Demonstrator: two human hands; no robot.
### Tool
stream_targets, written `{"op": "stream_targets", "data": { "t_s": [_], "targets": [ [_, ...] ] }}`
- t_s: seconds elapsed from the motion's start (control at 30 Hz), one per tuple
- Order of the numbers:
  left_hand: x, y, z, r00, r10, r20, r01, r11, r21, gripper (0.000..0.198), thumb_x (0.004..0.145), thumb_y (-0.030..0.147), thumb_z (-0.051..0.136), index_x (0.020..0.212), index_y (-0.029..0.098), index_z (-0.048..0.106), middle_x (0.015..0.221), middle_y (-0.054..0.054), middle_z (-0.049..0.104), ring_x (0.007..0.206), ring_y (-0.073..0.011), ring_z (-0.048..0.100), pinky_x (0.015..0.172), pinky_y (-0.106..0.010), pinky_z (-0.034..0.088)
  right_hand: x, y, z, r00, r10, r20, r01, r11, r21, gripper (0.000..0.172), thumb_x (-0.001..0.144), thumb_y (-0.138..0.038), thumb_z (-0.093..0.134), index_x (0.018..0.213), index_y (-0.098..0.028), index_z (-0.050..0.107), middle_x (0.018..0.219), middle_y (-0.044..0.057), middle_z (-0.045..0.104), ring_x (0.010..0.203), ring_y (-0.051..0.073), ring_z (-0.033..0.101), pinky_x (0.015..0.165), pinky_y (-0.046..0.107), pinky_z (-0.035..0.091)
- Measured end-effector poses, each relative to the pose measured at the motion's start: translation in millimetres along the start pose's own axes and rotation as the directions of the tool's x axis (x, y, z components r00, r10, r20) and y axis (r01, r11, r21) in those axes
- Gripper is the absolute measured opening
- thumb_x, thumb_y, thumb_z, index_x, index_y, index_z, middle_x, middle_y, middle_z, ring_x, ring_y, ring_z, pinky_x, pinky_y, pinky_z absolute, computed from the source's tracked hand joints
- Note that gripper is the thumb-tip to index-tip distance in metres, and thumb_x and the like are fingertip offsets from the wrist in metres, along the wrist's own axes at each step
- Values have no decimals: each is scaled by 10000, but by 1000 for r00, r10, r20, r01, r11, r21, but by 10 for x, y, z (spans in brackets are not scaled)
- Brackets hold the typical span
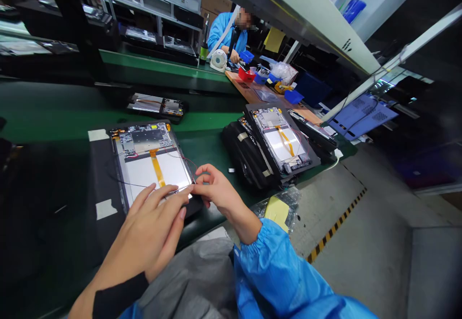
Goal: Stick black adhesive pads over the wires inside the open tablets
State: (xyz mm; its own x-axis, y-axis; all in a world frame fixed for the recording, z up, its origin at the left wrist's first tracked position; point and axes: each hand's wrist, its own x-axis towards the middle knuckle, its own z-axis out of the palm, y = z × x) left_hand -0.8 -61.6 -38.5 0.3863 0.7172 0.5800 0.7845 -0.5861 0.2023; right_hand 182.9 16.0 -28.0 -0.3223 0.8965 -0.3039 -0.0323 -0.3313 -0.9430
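An opened tablet [135, 170] lies on a black pad [102, 165] with pale tape strips at its left side. Its circuit board [146, 140] is at the far end, and an orange ribbon cable [156, 167] runs over the white panel. My left hand [153, 230] rests across the tablet's near end, its fingers stretched out. Beside those fingertips, at the near right corner, my right hand [222, 191] has thumb and forefinger pinched. A thin red wire runs from the board towards it; what the pinch holds is too small to make out.
To the right lies a stack of black pads with another opened tablet [269, 119] on top. A further tablet [155, 104] sits at the back. A small white piece [231, 170] lies between. Beyond are a fan [218, 60], colored bins and a person in blue [220, 28].
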Motion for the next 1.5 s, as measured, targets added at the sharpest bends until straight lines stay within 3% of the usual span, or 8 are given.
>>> {"op": "stream_targets", "data": {
  "t_s": [0.2, 0.33, 0.47, 0.67, 0.93, 1.27, 1.37, 1.5],
  "targets": [
    [-4, -119, 5, 997, 29, 71, -28, 1000, -12, 291, 1053, 220, 417, 1303, 195, 564, 1144, -60, 732, 1128, -241, 659, 1211, -427, 236, -216, 142, -44, 944, -314, -100, 295, 941, -168, 212, 887, -385, 676, 967, -194, 721, 695, -47, 584, 495, 87, 513, 481, 230, 487],
    [33, -164, -37, 995, 2, 100, 3, 999, -53, 276, 1056, 217, 402, 1286, 214, 555, 1109, -36, 732, 1107, -221, 661, 1251, -398, 179, -362, 204, -67, 754, -646, 116, 565, 549, -616, 280, 1005, -284, 588, 1153, -159, 789, 882, 59, 682, 712, 144, 631, 650, 270, 515],
    [51, -151, -65, 995, 19, 93, -11, 996, -86, 248, 1047, 201, 402, 1238, 222, 557, 1103, -24, 737, 1120, -205, 649, 1286, -359, 127, -374, 111, -155, 734, -607, 305, 590, 347, -729, 320, 1045, -339, 587, 1219, -155, 782, 908, 75, 705, 803, 174, 663, 715, 284, 521],
    [2, -179, -38, 993, -34, 115, 50, 989, -138, 253, 1061, 246, 415, 1269, 254, 558, 1166, -1, 732, 1177, -180, 630, 1312, -314, 92, -375, 90, -282, 758, -591, 274, 613, 504, -609, 381, 1099, -399, 516, 1311, -179, 743, 949, 60, 696, 860, 166, 666, 778, 286, 546],
    [-21, -180, -16, 991, -27, 129, 46, 989, -143, 268, 1066, 263, 416, 1298, 246, 551, 1186, -12, 738, 1194, -172, 635, 1318, -303, 92, -375, 165, -181, 657, -591, 468, 646, 120, -754, 557, 1106, -482, 438, 1342, -45, 691, 854, 99, 668, 758, 223, 564, 660, 343, 459],
    [-166, -241, 14, 981, -95, 167, 124, 978, -170, 197, 1069, 336, 450, 1216, 286, 571, 1258, -27, 742, 1254, -191, 645, 1326, -399, 199, -380, 273, -247, 755, -630, 180, 619, 595, -512, 463, 1102, -487, 493, 1318, -163, 743, 817, 18, 624, 744, 154, 605, 680, 270, 485],
    [-171, -232, 3, 977, -107, 187, 141, 974, -177, 214, 1068, 317, 444, 1239, 293, 570, 1245, -26, 750, 1256, -205, 654, 1315, -436, 247, -403, 293, -230, 722, -650, 237, 613, 444, -654, 492, 1117, -456, 445, 1383, -122, 690, 815, 40, 659, 739, 175, 618, 678, 288, 490],
    [-112, -188, -4, 980, -85, 181, 112, 983, -144, 265, 1066, 291, 439, 1302, 283, 558, 1247, -21, 747, 1236, -204, 656, 1314, -405, 222, -427, 192, -133, 728, -511, 457, 552, 41, -833, 582, 1114, -480, 454, 1454, -29, 593, 916, 135, 767, 782, 232, 682, 666, 330, 506]
  ]
}}
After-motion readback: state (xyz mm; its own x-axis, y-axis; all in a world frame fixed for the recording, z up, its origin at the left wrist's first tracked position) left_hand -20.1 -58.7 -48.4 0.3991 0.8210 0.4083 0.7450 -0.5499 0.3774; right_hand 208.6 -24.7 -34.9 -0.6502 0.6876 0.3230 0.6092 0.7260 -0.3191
